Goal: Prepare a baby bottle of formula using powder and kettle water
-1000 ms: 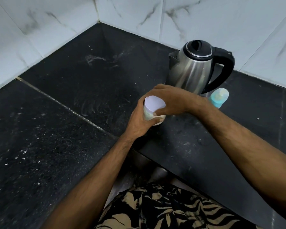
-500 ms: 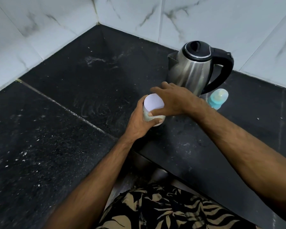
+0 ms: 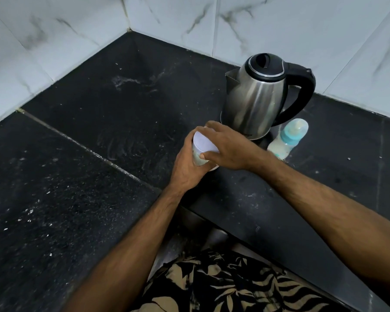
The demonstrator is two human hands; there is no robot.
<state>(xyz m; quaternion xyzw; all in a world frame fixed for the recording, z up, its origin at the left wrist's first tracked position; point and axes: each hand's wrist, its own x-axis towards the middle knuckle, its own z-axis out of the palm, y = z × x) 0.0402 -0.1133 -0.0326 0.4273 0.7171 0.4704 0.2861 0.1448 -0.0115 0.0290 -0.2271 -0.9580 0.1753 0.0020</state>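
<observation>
Seen from above, a person's two bare hands hold a small tub of pale powder on a black stone surface. The left hand wraps its fingers around the tub's side. The right hand grips the white lid, fingers curled over its rim. Just behind stands a steel kettle, lid closed. A capped baby bottle stands beside the kettle, right of the hands.
</observation>
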